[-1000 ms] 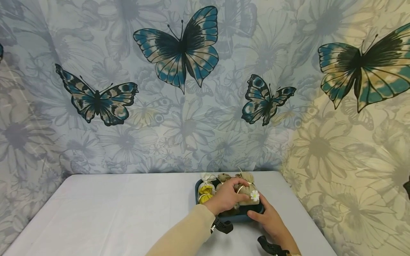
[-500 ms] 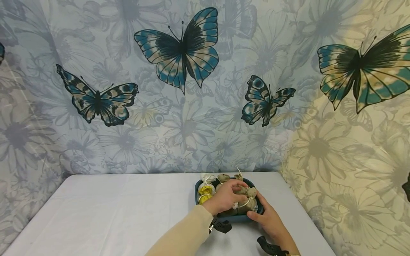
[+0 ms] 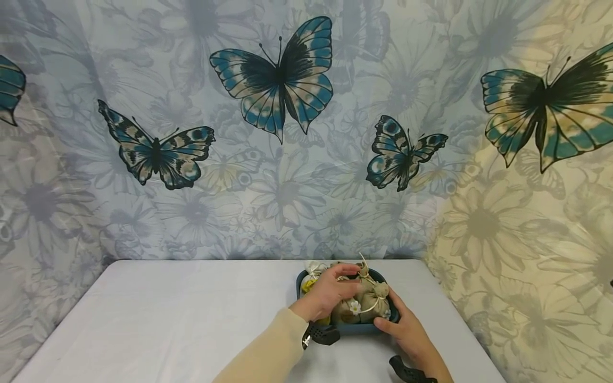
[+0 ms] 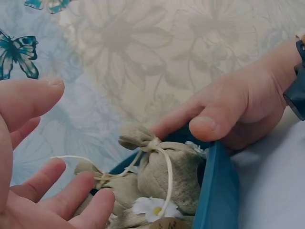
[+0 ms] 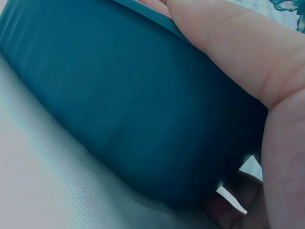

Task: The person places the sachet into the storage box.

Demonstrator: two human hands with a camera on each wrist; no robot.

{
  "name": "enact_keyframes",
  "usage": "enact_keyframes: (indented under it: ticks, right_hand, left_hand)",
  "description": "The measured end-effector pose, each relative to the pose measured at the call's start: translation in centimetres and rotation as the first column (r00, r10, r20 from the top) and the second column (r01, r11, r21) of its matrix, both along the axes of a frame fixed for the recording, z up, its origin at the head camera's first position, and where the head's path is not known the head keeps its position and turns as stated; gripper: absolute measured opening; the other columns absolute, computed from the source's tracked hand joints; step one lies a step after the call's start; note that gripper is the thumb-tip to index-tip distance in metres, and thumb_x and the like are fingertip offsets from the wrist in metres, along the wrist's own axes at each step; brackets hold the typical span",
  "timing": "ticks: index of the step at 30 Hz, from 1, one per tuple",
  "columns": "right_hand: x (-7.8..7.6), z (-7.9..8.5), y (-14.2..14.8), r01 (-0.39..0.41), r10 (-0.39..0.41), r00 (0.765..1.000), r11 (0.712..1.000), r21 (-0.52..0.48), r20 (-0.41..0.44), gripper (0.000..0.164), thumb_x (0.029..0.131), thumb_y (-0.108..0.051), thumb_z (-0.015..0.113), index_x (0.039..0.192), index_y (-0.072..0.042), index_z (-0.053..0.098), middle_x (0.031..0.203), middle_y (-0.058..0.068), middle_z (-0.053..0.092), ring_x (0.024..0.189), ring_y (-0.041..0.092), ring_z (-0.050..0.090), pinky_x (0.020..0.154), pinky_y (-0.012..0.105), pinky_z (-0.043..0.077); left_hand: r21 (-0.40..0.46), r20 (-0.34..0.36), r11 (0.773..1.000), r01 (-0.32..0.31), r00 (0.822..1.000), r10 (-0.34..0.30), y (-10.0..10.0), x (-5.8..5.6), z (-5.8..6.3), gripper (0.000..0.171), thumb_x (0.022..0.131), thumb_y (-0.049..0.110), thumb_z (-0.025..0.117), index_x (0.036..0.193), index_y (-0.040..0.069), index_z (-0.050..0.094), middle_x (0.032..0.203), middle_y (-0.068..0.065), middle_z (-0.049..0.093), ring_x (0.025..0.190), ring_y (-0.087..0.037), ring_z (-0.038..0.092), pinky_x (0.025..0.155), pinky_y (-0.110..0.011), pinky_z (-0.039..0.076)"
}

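A blue plastic bin [image 3: 356,330] stands near the right end of the table, filled with small drawstring pouches. My left hand [image 3: 328,293] hovers over its left half, fingers spread and holding nothing. Below those fingers, in the left wrist view, are beige cloth pouches [image 4: 172,174] tied with cream cord, one with a white daisy [image 4: 155,209]. At the bin's right end my right hand [image 3: 413,332] grips the wall. In the right wrist view its thumb [image 5: 228,43] lies along the rim, with other fingers low at the outer corner. My left hand partly hides a yellow pouch [image 3: 308,284].
A white cloth covers the table [image 3: 182,308], which stretches away to the left of the bin. Close behind the table hangs a butterfly-printed fabric backdrop [image 3: 287,202]. A whitish pouch [image 3: 316,268] sits at the bin's back left corner.
A beige pouch with a daisy, earlier held up by my left hand, now lies in the bin with the others. My left hand has let go and drawn left. My right hand stays on the bin.
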State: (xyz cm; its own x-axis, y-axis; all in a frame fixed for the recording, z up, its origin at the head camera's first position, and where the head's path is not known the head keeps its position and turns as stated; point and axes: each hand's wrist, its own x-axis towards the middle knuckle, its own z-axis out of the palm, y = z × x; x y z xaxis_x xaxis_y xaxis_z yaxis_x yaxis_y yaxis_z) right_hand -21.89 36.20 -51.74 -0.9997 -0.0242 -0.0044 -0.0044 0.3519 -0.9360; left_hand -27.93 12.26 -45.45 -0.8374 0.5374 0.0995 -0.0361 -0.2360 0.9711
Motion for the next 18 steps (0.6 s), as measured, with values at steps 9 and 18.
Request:
enact_keyframes:
  ticks: [9,18]
  right_hand:
    - [-0.2,-0.2,-0.3,-0.005,0.005,1.0,1.0,-0.012,0.004,0.092,0.091,-0.026,0.074,0.162,-0.021,0.016,0.163,0.017,0.015,0.146,0.043,0.012,0.111,0.064,0.015]
    - [-0.3,0.7,0.3,-0.026,0.024,0.999,0.997,0.077,0.03,0.098,0.093,-0.031,0.071,0.162,-0.026,0.001,0.164,0.018,0.005,0.145,0.047,0.007,0.109,0.069,0.013]
  left_hand:
    - [-0.098,-0.075,0.988,-0.122,0.991,0.115,-3.9,1.6,1.6,0.037,0.099,0.022,0.062,0.134,0.01,0.061,0.134,-0.012,0.052,0.119,-0.032,0.054,0.098,-0.052,0.043]
    - [-0.617,-0.625,0.579,-0.533,0.779,0.049,-10.3,2.3,2.7,0.053,0.103,0.043,0.053,0.148,0.017,0.05,0.152,-0.019,0.038,0.136,-0.043,0.038,0.103,-0.061,0.034]
